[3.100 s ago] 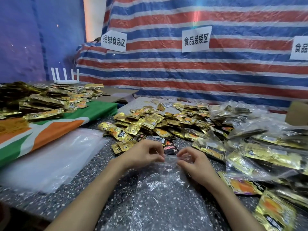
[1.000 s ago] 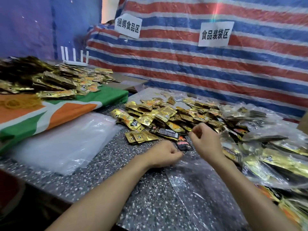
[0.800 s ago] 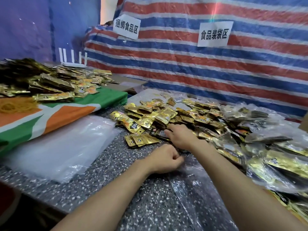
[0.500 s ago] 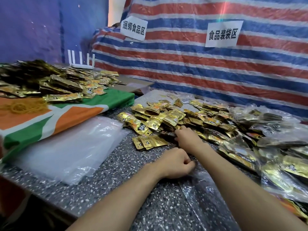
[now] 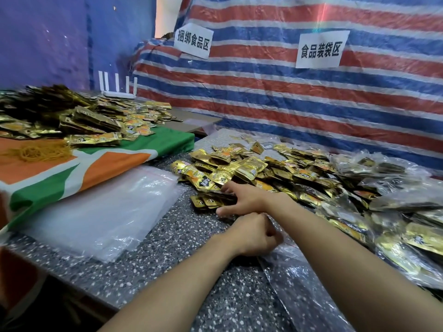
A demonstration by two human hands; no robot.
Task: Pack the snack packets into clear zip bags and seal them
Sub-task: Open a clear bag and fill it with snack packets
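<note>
One view on record, the head camera, looking forward and down.

**Entry 1: left hand** (image 5: 254, 233). The fingers are curled into a fist at the mouth of the clear zip bag (image 5: 302, 288). They appear to pinch its edge, though the pinch itself is hidden under the knuckles. The bag lies flat on the speckled table (image 5: 187, 267). Its long axis runs from the fist toward the viewer and rightward, passing under the right forearm. Whether the mouth stands open cannot be told.

**Entry 2: right hand** (image 5: 244, 200). It reaches just beyond the left hand, with the fingers spread wide and the thumb held apart. The fingers are laid on a small cluster of snack packets (image 5: 207, 202) at the near-left edge of the loose pile (image 5: 254, 170). Nothing is seen lifted.

**Entry 3: governing relation.** The cluster lies just beyond the bag mouth and slightly to its left, near the left fist. The right hand is the nearer one and is already on it. The packets' long sides run roughly left to right, across the bag's axis. Judged from this, the coming move is a short draw back toward the viewer into the mouth. The packets will probably need a turn to go in, while the left hand keeps the opening up.

**Entry 4: surroundings.** A stack of empty bags (image 5: 103, 212) lies to the left. Filled bags (image 5: 398, 202) lie to the right.
</note>
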